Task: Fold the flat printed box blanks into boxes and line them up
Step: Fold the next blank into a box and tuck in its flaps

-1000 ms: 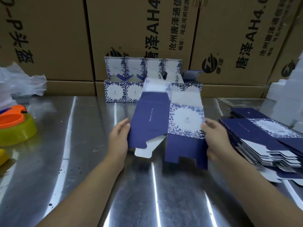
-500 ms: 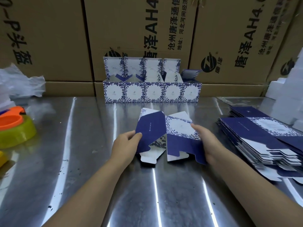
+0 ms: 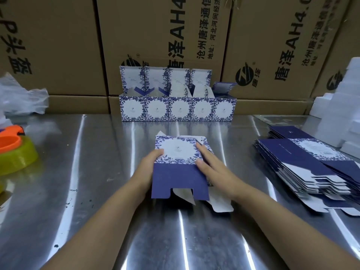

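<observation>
Head | box blank (image 3: 178,152) between left hand (image 3: 150,164), gripping, and right hand (image 3: 212,168), pressing

A steel table (image 3: 93,172), streaked with glare and dotted with dark specks, fills the foreground. Brown cartons (image 3: 155,26) printed with black Chinese characters and "AH4" stand stacked along its far edge. At far left lies a crumpled clear plastic bag (image 3: 21,100). Nearer, an orange piece (image 3: 9,142) rests on a translucent yellow-green ring (image 3: 19,160). White foam blocks (image 3: 335,114) are piled at far right.
</observation>
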